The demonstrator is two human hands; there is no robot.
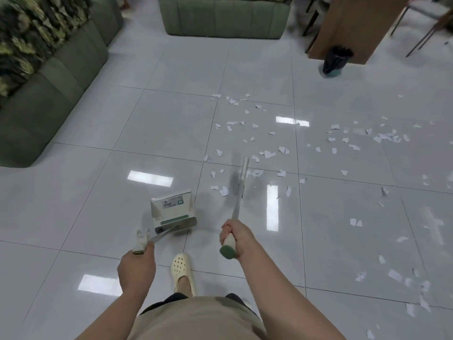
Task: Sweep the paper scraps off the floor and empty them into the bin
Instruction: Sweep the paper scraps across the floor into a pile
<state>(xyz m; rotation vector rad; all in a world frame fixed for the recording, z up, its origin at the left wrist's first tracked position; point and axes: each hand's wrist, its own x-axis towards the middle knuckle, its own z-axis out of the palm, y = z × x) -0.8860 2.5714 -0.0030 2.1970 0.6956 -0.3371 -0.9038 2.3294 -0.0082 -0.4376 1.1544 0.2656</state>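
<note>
Head view of a tiled living-room floor (pixel 171 114): a person stands with the right hand (pixel 235 238) clenched around the green-capped end of a broom handle (pixel 239 192), and the left hand (pixel 137 265) grasping the long handle of a white-and-green dustpan (pixel 172 209), whose pan sits just ahead of a cream clog (pixel 182 268). White paper scraps (pixel 269 153) lie scattered across the tiles ahead and to the right. Well beyond them, a black-lined bin (pixel 334 61) stands beside a wooden cabinet (pixel 353 23), with green sofas (pixel 224 18) along the far edges.
</note>
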